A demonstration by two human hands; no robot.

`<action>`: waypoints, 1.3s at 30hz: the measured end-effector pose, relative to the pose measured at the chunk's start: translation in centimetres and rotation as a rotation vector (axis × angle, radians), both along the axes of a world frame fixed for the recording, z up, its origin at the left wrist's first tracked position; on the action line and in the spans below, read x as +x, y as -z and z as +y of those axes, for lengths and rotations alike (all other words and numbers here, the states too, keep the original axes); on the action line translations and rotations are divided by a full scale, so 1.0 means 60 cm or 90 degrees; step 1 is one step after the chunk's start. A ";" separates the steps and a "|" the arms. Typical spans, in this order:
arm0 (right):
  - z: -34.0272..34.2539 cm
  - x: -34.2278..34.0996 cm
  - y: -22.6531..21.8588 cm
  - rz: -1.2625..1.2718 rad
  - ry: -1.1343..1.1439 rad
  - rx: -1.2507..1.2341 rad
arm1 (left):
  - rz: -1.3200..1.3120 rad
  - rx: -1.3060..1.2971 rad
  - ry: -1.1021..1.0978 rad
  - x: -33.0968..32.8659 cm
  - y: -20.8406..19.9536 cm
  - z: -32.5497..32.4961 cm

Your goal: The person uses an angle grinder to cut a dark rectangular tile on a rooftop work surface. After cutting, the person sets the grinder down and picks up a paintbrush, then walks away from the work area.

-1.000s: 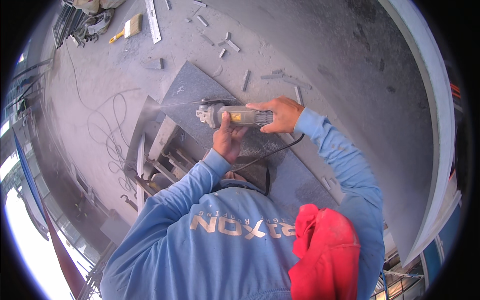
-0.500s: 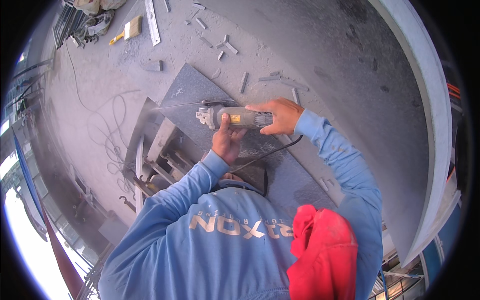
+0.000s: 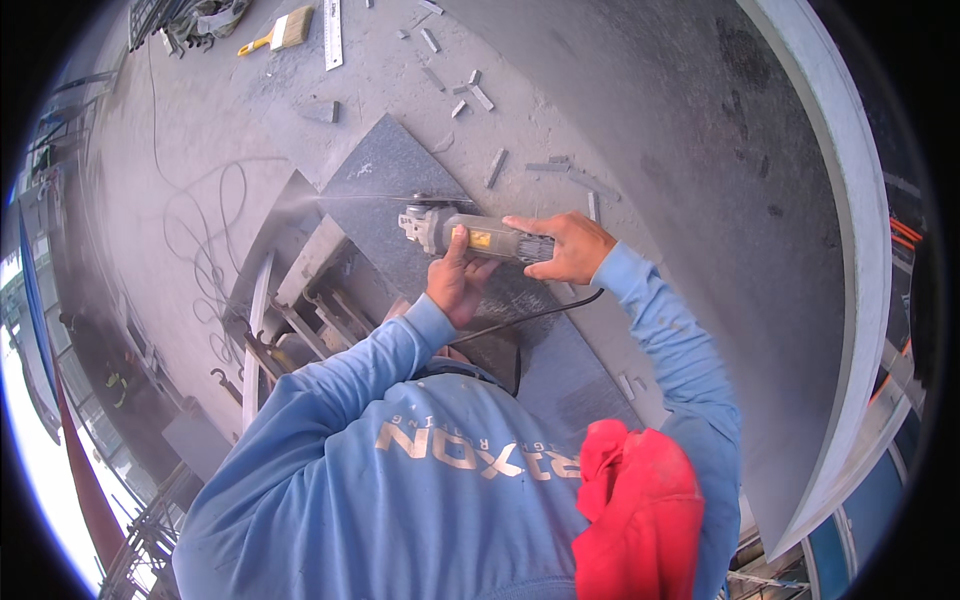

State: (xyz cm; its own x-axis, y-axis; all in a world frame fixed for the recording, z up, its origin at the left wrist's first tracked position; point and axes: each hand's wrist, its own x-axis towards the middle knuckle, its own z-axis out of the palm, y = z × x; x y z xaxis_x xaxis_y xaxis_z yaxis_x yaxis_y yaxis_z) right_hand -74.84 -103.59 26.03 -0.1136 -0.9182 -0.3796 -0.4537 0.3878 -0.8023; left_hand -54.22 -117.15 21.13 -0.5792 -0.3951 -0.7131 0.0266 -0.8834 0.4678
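Both my hands hold an angle grinder (image 3: 492, 238) lying sideways over a dark grey stone slab (image 3: 385, 165). My left hand (image 3: 460, 283) is closed around the middle of its body from below, thumb up on the yellow label. Around the rear end, by the vents, my right hand (image 3: 572, 247) is wrapped. The disc edge meets the slab near the grinder's head, and a pale streak of dust runs left from it past the slab's edge. A black power cord (image 3: 535, 318) curves from the grinder's rear back beneath my arms.
Small stone offcuts (image 3: 497, 168) lie scattered beyond the slab. A paintbrush (image 3: 290, 28) and a metal ruler (image 3: 333, 35) rest at the far left. Loose cable (image 3: 207, 262) coils on the floor at left, near metal bars and clamps (image 3: 310, 318). A curved pale edge (image 3: 868, 250) bounds the right.
The view has shifted slightly, so floor items appear a little higher and the tools farther right. Both hands keep their hold on the grinder, and dust still streams left.
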 end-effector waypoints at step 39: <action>0.005 -0.008 -0.025 0.003 0.004 0.016 | 0.006 0.032 0.033 -0.011 -0.015 0.003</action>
